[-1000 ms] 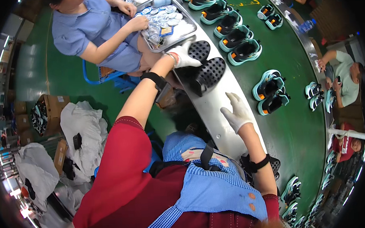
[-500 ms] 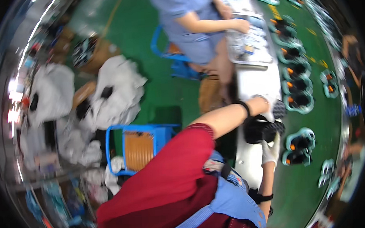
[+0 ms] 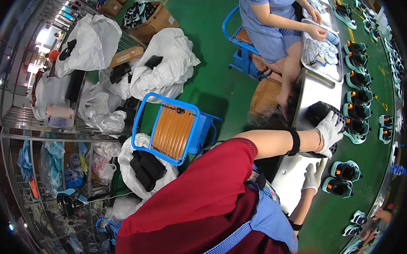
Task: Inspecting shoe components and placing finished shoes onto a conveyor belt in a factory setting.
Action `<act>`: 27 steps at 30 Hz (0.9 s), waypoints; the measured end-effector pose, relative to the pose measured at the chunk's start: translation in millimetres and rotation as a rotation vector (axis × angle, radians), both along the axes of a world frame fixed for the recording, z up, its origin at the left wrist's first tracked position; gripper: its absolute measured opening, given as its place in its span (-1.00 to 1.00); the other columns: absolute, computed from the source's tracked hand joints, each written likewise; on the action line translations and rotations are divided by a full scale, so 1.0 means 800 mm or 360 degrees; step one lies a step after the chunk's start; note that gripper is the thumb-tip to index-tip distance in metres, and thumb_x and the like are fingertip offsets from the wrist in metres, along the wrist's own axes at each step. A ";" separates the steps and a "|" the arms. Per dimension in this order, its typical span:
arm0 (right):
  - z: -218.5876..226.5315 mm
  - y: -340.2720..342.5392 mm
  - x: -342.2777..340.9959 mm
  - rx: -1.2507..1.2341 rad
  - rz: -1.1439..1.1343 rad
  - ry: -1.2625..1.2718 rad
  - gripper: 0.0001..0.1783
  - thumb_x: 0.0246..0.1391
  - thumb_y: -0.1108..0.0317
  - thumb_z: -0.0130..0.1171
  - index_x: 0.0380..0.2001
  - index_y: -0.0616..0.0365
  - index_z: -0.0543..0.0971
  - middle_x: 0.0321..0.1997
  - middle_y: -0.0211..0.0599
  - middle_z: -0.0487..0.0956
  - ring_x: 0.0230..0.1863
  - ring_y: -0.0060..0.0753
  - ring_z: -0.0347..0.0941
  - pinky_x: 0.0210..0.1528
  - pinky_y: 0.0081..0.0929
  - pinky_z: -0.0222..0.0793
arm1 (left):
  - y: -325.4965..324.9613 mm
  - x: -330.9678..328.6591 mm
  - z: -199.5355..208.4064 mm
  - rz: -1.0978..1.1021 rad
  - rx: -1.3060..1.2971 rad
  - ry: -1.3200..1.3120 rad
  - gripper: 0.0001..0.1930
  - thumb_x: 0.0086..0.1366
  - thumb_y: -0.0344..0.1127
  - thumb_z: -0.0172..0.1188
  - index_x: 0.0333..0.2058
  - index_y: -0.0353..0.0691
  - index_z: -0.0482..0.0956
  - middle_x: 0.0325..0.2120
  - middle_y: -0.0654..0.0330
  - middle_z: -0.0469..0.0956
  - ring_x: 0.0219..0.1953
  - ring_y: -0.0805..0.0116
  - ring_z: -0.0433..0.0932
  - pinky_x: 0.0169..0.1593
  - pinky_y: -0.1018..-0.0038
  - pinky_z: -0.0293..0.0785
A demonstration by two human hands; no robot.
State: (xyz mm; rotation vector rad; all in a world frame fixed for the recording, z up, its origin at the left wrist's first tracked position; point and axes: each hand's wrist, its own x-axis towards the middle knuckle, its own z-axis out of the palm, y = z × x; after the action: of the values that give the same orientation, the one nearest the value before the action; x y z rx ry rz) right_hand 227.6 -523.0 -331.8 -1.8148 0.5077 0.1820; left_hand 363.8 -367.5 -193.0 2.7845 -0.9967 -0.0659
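Observation:
My left hand [image 3: 329, 132], in a white glove, lies over dark insole-like pieces [image 3: 321, 112] with a dotted surface, at the edge of the metal bench. Its fingers curve over a dotted piece, and the palm side is hidden. Just nearer, my right hand [image 3: 312, 177], also gloved in white, is open over the bench's outer side with its fingers stretched toward the pieces. I cannot tell whether its fingertips touch them. Bare metal of the bench [image 3: 287, 180] shows beside my right hand.
Metal trays [image 3: 322, 58] with small round items stand farther along the bench, where a co-worker [image 3: 276, 26] sits. Teal-and-black shoes [image 3: 358, 100] line the green floor beyond. A blue-framed chair [image 3: 174, 131] and white sacks [image 3: 165, 64] stand to the left.
My right hand has let go of a dark dotted piece and opened. My left hand now covers the dotted pieces. The view has shifted, so the scene appears moved.

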 end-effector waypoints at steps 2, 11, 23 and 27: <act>0.023 0.019 -0.011 -0.0024 0.0006 0.0094 -0.24 0.09 0.31 0.09 0.33 0.02 0.06 0.31 -0.24 0.23 -0.23 -0.59 0.38 -0.26 -0.59 0.33 | -0.006 -0.015 -0.008 -0.0225 -0.0013 -0.0006 -0.22 -0.10 0.33 0.22 0.08 0.05 0.42 0.13 0.07 0.31 0.20 -0.05 0.19 0.25 0.00 0.01; 0.006 -0.011 -0.093 -0.0080 -0.0016 0.0175 -0.28 0.08 0.46 0.06 0.32 0.03 0.11 0.20 -0.07 0.33 -0.34 -0.59 0.38 -0.37 -0.64 0.34 | -0.060 -0.049 -0.096 -0.0220 0.0070 -0.0162 -0.64 0.29 -0.07 -0.09 -0.04 0.06 0.58 0.17 0.09 0.28 0.21 -0.09 0.19 0.02 -0.30 0.20; 0.200 0.017 -0.130 -0.0790 -0.0199 0.0041 -0.44 0.03 0.33 0.12 0.13 0.23 0.32 0.02 0.04 0.48 -0.04 -0.05 0.48 0.04 -0.32 0.38 | -0.015 -0.026 -0.005 -0.0546 -0.0155 -0.0058 -0.37 -0.12 -0.26 0.36 0.02 -0.14 0.45 0.08 -0.01 0.34 0.13 0.02 0.29 0.14 0.16 0.21; 0.288 -0.021 -0.204 -0.1128 -0.0539 0.0152 -0.58 0.05 0.23 0.07 -0.03 0.20 0.45 -0.14 0.01 0.55 -0.09 0.00 0.47 -0.04 -0.21 0.39 | -0.034 -0.034 -0.031 -0.0733 -0.0442 0.0042 -0.31 -0.06 -0.37 0.35 0.13 -0.15 0.37 0.12 -0.05 0.31 0.16 -0.05 0.25 0.21 0.17 0.19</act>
State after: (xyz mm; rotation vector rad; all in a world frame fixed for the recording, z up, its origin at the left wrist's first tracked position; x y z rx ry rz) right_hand 64.1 -540.2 -101.7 -2.3670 1.0307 -0.1708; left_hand 336.6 -394.3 -217.7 2.2569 -1.4927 -0.0234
